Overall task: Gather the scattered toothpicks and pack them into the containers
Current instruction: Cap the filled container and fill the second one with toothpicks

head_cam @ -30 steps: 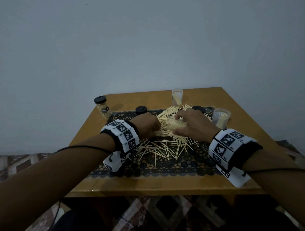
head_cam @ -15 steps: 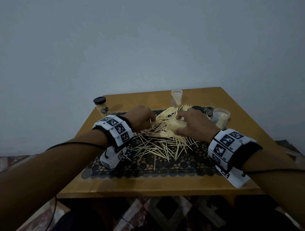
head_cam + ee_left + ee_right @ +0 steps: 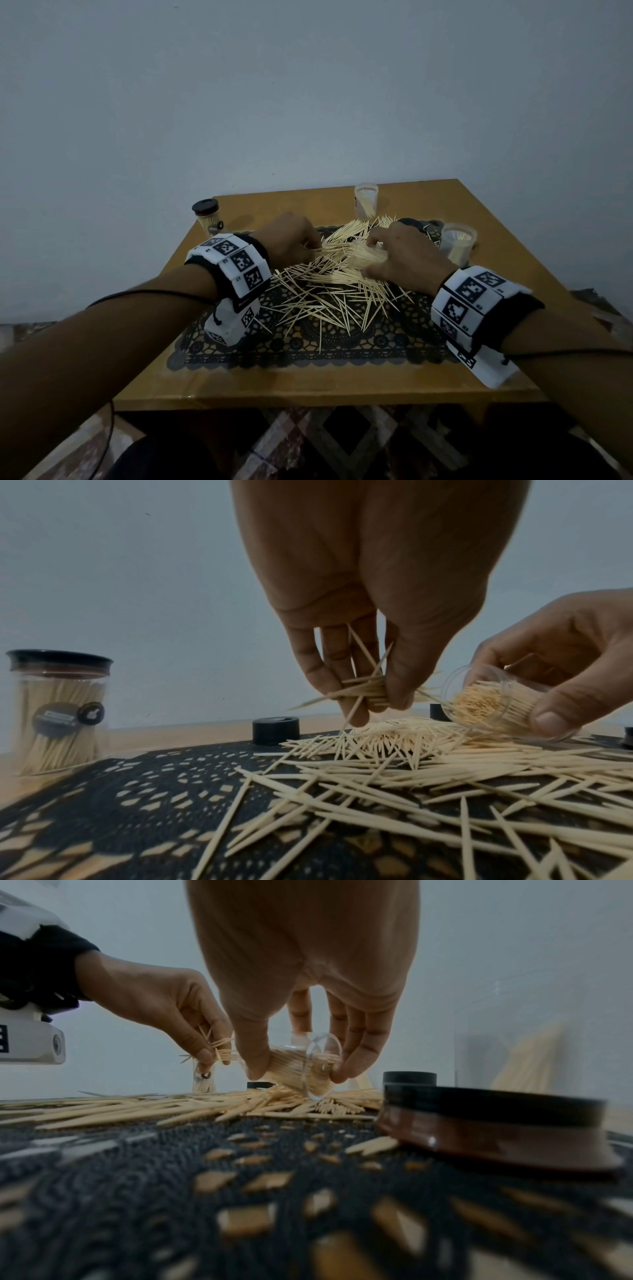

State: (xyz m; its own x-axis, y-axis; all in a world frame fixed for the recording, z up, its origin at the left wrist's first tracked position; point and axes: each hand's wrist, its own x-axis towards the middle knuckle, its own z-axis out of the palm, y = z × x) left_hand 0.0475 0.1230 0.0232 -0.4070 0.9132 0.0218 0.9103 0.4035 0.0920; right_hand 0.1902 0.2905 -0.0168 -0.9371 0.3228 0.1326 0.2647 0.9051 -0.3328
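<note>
Loading step: left hand [image 3: 346, 669] pinches a small bundle of pale wooden toothpicks [image 3: 365, 691] just beside the mouth of the tilted, nearly full clear plastic jar [image 3: 493, 710] gripped by right hand [image 3: 308, 993]; next, probably align tips and slide them in.

Dim, flat light; blurred foregrounds

In the right wrist view the near mat [image 3: 308, 1218] is blurred, the lid [image 3: 489, 1123] on the right is soft, and the jar [image 3: 524, 1047] behind it is a faint outline. The label [image 3: 68, 715] on the far-left jar is unreadable
</note>
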